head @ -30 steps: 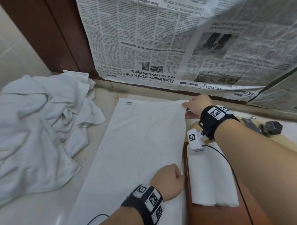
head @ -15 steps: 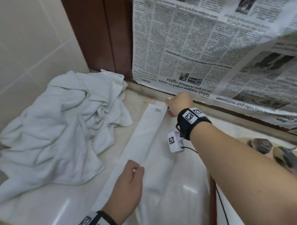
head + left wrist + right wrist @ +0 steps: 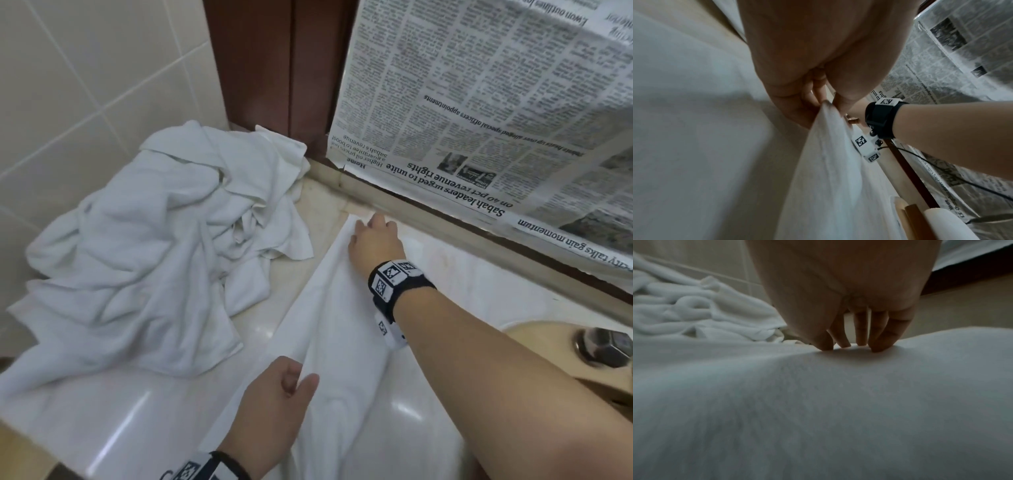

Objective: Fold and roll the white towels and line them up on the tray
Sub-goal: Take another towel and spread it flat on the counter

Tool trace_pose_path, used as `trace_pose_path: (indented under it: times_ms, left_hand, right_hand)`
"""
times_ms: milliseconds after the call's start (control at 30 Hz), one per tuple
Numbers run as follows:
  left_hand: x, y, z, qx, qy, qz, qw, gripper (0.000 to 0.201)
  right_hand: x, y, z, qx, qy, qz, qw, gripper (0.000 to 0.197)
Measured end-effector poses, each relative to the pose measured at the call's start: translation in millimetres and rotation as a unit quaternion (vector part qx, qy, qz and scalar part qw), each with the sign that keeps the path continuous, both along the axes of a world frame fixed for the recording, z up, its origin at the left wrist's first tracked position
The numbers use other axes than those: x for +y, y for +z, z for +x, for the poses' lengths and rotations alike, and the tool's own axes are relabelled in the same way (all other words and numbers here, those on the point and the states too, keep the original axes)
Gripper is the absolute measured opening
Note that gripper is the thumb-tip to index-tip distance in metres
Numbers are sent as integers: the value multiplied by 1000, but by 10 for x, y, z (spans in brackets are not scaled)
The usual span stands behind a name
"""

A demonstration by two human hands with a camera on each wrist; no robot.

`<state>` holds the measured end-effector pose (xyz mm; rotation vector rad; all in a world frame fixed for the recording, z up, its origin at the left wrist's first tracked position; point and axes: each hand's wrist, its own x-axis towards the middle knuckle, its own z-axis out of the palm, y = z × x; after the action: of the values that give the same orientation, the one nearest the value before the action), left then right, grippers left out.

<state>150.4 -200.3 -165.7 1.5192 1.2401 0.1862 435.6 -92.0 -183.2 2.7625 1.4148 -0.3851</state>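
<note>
Left hand pinching soft, creased towel

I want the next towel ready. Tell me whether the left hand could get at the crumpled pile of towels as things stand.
Probably yes, once it lets go. The left hand pinches the near edge of the folded towel. The pile of towels lies just to its left on the counter, with nothing between them.

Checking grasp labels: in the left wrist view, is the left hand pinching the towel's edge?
Yes, the left hand pinches a raised fold of the white towel between thumb and fingers.
</note>
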Motion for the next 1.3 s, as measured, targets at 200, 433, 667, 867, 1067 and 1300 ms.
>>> trace_pose_path:
  times_ms: [200, 433, 667, 867, 1067, 1300]
  left_hand:
    - [-316, 164, -318, 38, -74, -50, 995, 15]
    - [-746, 617, -847, 51, -45, -76, 995, 33]
    - [-818, 1055, -1496, 68, 5, -74, 995, 38]
    - [-774, 569, -2306, 176, -8, -114, 978, 31]
    - [-926, -221, -2856, 323, -6, -137, 936, 31]
    - [-1049, 53, -1975, 184, 92, 255, 945, 20]
  right_hand:
    - [-16, 72, -13, -24, 16, -64, 998, 38]
    - [-25, 96, 32, -43, 44, -105, 993, 47]
    - [-82, 100, 40, -74, 74, -102, 989, 46]
    - [-157, 67, 43, -70, 56, -90, 992, 42]
    - [-246, 52, 69, -56, 32, -72, 995, 41]
    - [-160, 191, 249, 23, -6, -5, 1000, 58]
